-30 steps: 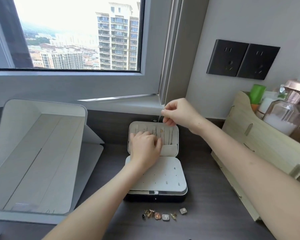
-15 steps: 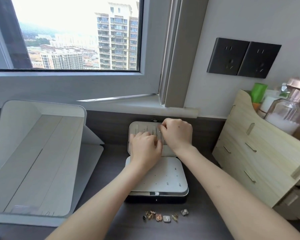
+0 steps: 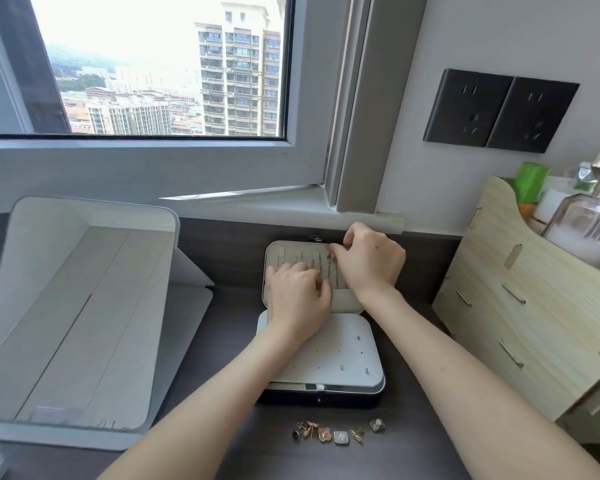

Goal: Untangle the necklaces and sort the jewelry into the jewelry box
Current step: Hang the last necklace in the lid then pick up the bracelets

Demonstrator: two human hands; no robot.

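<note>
An open jewelry box (image 3: 329, 362) lies on the dark desk, its raised lid panel (image 3: 274, 251) holding several thin necklaces (image 3: 317, 263) in a row. My left hand (image 3: 297, 299) presses flat on the lower part of the lid, over the chains' ends. My right hand (image 3: 371, 261) is at the lid's top right, fingertips pinched on a necklace near its hook. The white tray of the box carries a few small studs (image 3: 359, 337). A loose group of earrings and pendants (image 3: 336, 433) lies on the desk in front of the box.
A large tilted white mirror stand (image 3: 80, 306) fills the left side. A wooden drawer organiser (image 3: 520, 299) with bottles (image 3: 589, 220) stands at the right. The window sill (image 3: 278, 202) and wall sockets (image 3: 499, 112) are behind.
My right hand came down from above the box, where it held a necklace up, to the lid's top right edge. My left hand stayed pressed on the lid.
</note>
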